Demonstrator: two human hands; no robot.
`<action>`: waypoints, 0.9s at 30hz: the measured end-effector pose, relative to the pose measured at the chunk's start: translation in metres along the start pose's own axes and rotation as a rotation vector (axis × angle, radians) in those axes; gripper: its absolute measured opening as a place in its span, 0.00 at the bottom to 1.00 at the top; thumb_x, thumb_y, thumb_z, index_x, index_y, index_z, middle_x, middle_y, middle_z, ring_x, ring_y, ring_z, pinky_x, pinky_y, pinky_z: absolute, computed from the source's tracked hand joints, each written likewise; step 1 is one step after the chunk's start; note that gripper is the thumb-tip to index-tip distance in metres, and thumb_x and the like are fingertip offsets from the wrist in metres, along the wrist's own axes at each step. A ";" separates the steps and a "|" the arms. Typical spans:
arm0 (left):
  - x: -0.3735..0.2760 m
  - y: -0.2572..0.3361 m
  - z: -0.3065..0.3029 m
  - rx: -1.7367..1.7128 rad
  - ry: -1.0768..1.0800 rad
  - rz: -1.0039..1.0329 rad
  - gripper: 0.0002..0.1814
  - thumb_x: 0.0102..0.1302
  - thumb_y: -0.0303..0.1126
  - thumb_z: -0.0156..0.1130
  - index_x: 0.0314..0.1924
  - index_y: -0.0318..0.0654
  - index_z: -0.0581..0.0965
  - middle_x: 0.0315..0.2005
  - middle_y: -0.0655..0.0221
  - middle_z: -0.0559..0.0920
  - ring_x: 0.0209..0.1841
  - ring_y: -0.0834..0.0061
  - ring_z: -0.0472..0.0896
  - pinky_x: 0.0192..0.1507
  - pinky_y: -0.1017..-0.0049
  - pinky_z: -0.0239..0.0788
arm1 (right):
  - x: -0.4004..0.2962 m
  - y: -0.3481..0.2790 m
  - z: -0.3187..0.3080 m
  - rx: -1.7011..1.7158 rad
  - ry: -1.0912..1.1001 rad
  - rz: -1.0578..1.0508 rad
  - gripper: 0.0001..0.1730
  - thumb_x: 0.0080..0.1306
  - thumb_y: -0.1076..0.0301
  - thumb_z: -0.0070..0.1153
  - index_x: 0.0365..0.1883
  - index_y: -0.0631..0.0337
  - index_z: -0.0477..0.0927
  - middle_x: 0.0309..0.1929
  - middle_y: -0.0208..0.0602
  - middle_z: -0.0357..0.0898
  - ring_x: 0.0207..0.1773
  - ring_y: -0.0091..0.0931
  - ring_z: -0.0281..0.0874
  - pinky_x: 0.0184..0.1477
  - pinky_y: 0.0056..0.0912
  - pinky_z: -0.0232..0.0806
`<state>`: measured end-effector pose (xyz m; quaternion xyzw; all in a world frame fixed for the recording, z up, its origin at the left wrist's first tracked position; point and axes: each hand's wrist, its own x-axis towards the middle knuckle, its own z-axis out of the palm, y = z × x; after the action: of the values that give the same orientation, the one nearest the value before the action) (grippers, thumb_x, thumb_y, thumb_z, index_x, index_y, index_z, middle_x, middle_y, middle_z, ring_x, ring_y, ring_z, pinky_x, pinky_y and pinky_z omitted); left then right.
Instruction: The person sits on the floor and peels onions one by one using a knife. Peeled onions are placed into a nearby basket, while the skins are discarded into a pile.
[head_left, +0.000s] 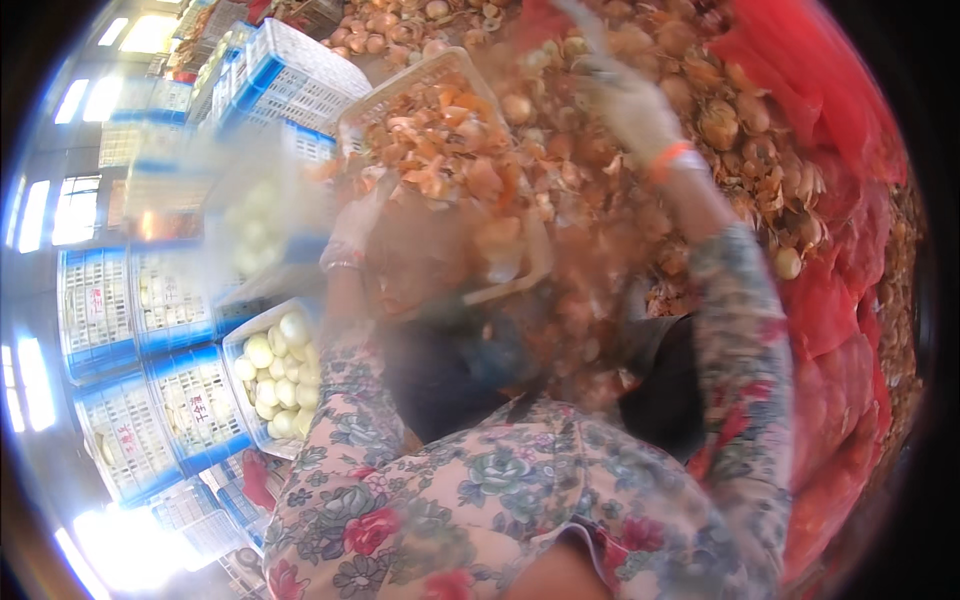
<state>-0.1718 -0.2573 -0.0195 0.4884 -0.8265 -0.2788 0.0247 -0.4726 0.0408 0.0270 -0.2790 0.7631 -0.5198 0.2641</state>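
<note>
My right hand (626, 105), in a pale glove with an orange band at the wrist, reaches over the heap of unpeeled onions (679, 94). A blurred, pale, elongated item (585, 22) shows just beyond its fingers; what it is and whether the hand holds it cannot be told. My left hand (360, 217), also gloved and blurred, is at the near left side of a plastic basket (469, 64) full of loose orange-brown onion skins (450, 142). Its fingers are partly hidden, so its grip is unclear.
Peeled white onions (281, 375) fill a crate at my left. Stacked white and blue plastic crates (169, 300) stand beyond it, with more crates (292, 67) at the upper left. Red mesh sacks (832, 360) line the right side. Onion skins lie around my legs.
</note>
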 end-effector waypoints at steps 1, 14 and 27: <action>0.010 0.019 0.007 -0.120 -0.074 -0.022 0.42 0.61 0.59 0.66 0.69 0.44 0.70 0.61 0.51 0.76 0.63 0.56 0.74 0.66 0.64 0.65 | -0.007 0.023 -0.026 0.236 0.160 -0.005 0.23 0.72 0.55 0.57 0.59 0.58 0.81 0.42 0.25 0.82 0.43 0.17 0.74 0.44 0.22 0.67; 0.017 -0.026 0.195 0.531 -0.457 0.291 0.43 0.61 0.69 0.58 0.63 0.41 0.76 0.59 0.44 0.77 0.67 0.52 0.72 0.68 0.63 0.61 | -0.382 0.218 -0.074 0.828 0.677 0.674 0.15 0.74 0.51 0.52 0.44 0.52 0.77 0.41 0.26 0.77 0.36 0.19 0.73 0.31 0.26 0.68; 0.034 -0.051 0.180 0.575 -0.398 0.279 0.40 0.64 0.67 0.56 0.59 0.38 0.78 0.56 0.46 0.79 0.63 0.52 0.74 0.65 0.63 0.64 | -0.375 0.224 0.028 0.695 0.692 0.963 0.16 0.71 0.64 0.56 0.55 0.59 0.80 0.38 0.31 0.80 0.33 0.21 0.75 0.32 0.24 0.67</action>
<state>-0.2055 -0.2253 -0.2044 0.2945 -0.9182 -0.1190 -0.2368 -0.2225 0.3532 -0.1500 0.3742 0.6313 -0.6184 0.2811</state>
